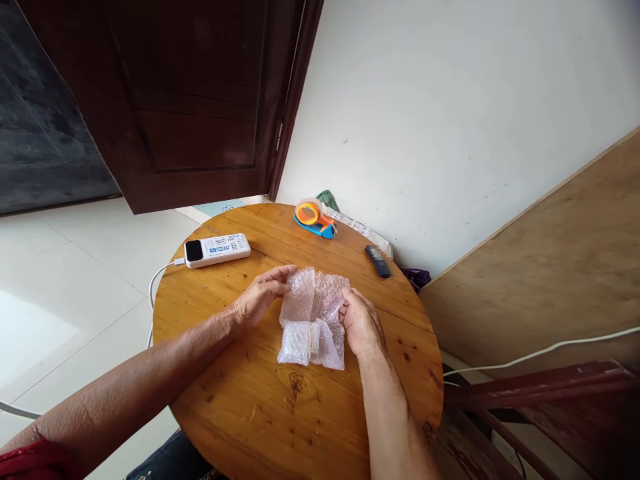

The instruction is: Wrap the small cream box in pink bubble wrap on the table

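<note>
Bubble wrap (319, 312) is lying on the table (240, 400), left hand (257, 298) touching its far left edge (pinch unclear), right hand (363, 323) pinching its far right edge, uneven pulling risking a tear.

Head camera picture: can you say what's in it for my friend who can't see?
A person's left hand and right hand hold the edges of bubble wrap on a round wooden table. Farther back sit a white device with a cable plugged in, and an orange and blue tape dispenser.
</note>
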A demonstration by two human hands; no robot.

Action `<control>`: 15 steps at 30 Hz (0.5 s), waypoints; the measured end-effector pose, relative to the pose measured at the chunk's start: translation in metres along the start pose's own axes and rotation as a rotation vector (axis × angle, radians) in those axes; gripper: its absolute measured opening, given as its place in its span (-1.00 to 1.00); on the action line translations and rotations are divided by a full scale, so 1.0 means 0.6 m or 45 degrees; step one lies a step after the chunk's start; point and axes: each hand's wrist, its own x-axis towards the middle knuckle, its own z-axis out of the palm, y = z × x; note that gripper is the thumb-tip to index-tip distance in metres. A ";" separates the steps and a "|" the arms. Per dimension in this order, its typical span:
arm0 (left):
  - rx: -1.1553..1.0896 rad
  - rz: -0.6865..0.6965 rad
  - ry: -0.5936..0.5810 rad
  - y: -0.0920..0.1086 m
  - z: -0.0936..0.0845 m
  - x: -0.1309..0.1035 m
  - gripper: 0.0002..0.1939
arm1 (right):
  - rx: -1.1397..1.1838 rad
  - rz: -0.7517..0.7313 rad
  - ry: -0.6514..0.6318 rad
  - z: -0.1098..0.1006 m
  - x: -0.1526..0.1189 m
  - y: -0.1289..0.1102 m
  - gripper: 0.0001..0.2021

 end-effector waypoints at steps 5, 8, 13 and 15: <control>0.737 0.304 0.277 0.000 -0.005 -0.013 -0.70 | -0.239 0.013 -0.144 0.000 -0.005 0.001 -0.58; 0.955 0.293 0.232 -0.003 -0.005 -0.015 -0.76 | -0.436 -0.034 -0.142 0.005 -0.011 0.002 -0.63; 1.166 0.235 0.068 -0.021 -0.003 -0.010 -0.72 | -0.680 -0.286 -0.100 0.011 -0.019 -0.006 -0.68; 1.278 0.248 -0.019 -0.027 -0.003 -0.010 -0.61 | -0.775 -0.353 -0.134 0.013 -0.022 -0.009 -0.65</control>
